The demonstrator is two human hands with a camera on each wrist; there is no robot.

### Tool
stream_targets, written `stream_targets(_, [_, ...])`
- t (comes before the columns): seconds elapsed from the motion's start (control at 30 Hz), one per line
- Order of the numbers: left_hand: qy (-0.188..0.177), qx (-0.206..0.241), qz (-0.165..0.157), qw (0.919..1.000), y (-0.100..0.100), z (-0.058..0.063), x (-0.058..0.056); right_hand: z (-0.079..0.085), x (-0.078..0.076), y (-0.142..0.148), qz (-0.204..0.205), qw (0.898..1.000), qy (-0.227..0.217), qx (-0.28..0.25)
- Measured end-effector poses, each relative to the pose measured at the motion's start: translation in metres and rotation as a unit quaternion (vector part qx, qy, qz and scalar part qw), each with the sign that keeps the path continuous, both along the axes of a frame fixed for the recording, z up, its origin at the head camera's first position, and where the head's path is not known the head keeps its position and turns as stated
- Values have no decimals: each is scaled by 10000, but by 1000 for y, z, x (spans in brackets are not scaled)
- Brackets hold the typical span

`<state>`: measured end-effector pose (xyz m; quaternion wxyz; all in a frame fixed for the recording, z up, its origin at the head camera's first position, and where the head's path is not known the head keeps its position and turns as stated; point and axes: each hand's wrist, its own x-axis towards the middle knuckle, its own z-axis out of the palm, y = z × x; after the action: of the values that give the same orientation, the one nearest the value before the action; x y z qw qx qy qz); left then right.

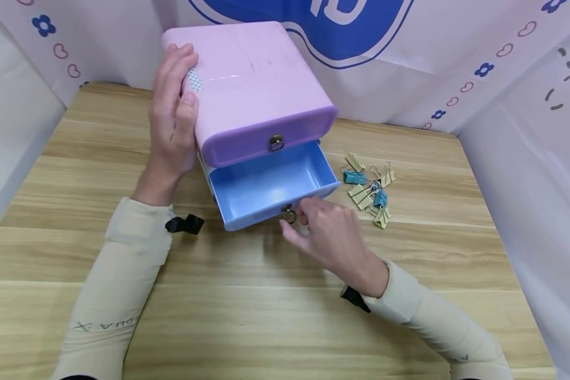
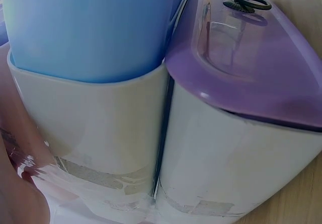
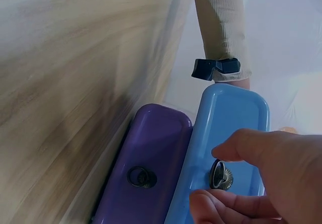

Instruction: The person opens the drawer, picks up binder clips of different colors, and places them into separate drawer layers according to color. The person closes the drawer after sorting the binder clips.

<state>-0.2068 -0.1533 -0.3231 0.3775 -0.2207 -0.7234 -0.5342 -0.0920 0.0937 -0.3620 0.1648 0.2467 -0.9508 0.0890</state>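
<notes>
A pink and white drawer cabinet (image 1: pixel 252 79) stands at the back of the table, its blue drawer (image 1: pixel 271 184) pulled out and bare inside. My left hand (image 1: pixel 173 116) rests along the cabinet's left side, fingers extended, thumb near the top edge. At the blue drawer's front, my right hand (image 1: pixel 330 232) has thumb and index finger on either side of the ring pull (image 3: pixel 217 174), with a gap between them. The closed upper drawer has a purple front (image 1: pixel 271 136). A lower purple drawer front (image 3: pixel 146 158) shows in the right wrist view, also closed.
Several yellow and teal binder clips (image 1: pixel 368 192) lie in a pile on the wooden table (image 1: pixel 247 316), right of the cabinet. A white printed sheet (image 1: pixel 408 79) hangs behind. Black straps (image 1: pixel 185 224) are on both wrists.
</notes>
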Motion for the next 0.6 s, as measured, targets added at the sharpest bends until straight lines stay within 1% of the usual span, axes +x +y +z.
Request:
stream_targets(0.1, [76, 11, -8, 10000, 0, -1, -1, 0, -1, 1, 12, 10000, -6, 17])
stream_targets(0.43, [66, 146, -22, 9999, 1, 0, 0, 1, 1, 4, 73, 10000, -10, 47])
stream_targets(0.6, [75, 144, -57, 9999, 3, 1, -1, 3, 4, 14, -72, 9999, 10, 141])
